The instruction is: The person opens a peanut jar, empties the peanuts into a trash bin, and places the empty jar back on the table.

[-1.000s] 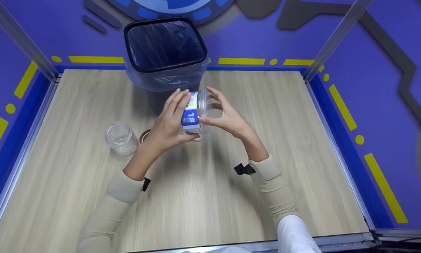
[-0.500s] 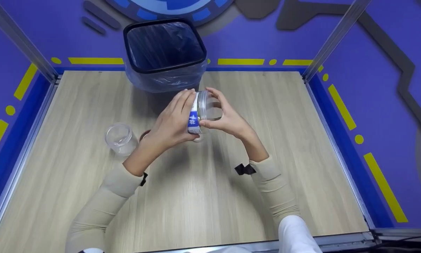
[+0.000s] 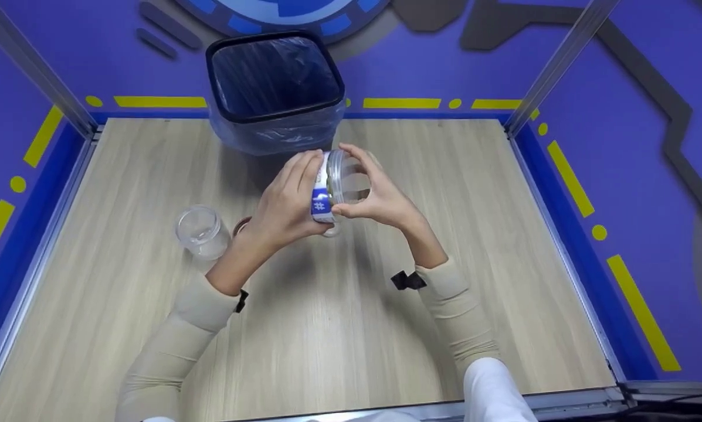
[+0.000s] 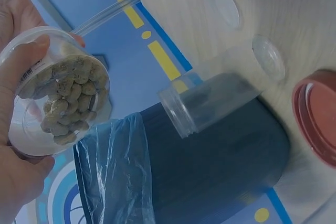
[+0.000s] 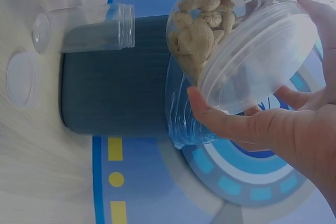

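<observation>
Both hands hold a clear plastic jar (image 3: 321, 199) with a blue and white label, tipped on its side above the table. Peanuts in their shells (image 5: 202, 32) show through its wall. My left hand (image 3: 286, 202) wraps around the labelled body from the left, thumb below. With spread, curved fingers, my right hand (image 3: 383, 196) grips the translucent lid (image 5: 262, 64) at the jar's right end. The lid sits on the jar's mouth.
Behind the jar stands a dark bin (image 3: 274, 117) lined with a clear bag. An uncapped clear jar (image 3: 203, 231) stands on the table (image 3: 444, 328) at left, beside a reddish-brown lid (image 4: 320, 116). A clear disc (image 4: 226, 8) lies nearby.
My left hand has shifted right along the jar and covers more of its label, which has turned partly away. My right fingers have moved slightly on the lid.
</observation>
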Action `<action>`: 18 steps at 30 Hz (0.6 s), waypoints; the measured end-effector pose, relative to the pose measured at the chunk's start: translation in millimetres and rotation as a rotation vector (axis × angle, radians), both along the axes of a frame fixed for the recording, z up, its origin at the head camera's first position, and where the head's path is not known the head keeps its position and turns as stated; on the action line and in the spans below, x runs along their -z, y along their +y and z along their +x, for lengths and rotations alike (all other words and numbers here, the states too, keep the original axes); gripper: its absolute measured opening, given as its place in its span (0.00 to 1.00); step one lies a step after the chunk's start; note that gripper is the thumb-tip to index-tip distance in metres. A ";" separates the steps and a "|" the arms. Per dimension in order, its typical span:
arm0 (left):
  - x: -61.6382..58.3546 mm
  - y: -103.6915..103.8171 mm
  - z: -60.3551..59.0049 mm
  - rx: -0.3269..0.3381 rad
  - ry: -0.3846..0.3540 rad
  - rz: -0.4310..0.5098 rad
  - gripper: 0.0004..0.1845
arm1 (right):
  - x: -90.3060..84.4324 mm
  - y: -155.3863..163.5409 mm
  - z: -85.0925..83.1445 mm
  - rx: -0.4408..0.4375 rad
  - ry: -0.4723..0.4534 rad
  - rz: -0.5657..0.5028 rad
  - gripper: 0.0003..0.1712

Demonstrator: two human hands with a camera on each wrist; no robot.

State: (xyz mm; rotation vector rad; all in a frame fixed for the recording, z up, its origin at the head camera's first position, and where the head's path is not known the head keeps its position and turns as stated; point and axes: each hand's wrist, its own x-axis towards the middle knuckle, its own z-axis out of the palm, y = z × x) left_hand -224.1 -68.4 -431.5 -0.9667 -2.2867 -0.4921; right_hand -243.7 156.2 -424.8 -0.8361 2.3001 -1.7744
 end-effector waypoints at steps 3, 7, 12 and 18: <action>1.3 0.4 0.8 -0.005 -0.005 0.035 0.60 | -0.3 -0.9 -1.9 0.007 0.037 0.021 0.61; 0.8 2.9 -1.2 -0.007 -0.008 0.067 0.59 | -1.5 0.4 -5.1 0.011 0.081 0.038 0.61; -0.4 2.4 -2.7 -0.018 -0.035 0.056 0.60 | -3.8 0.8 -8.0 0.011 0.110 0.085 0.61; -4.6 2.6 -4.2 -0.028 -0.039 0.026 0.61 | -5.9 0.8 -8.9 0.001 0.098 0.080 0.62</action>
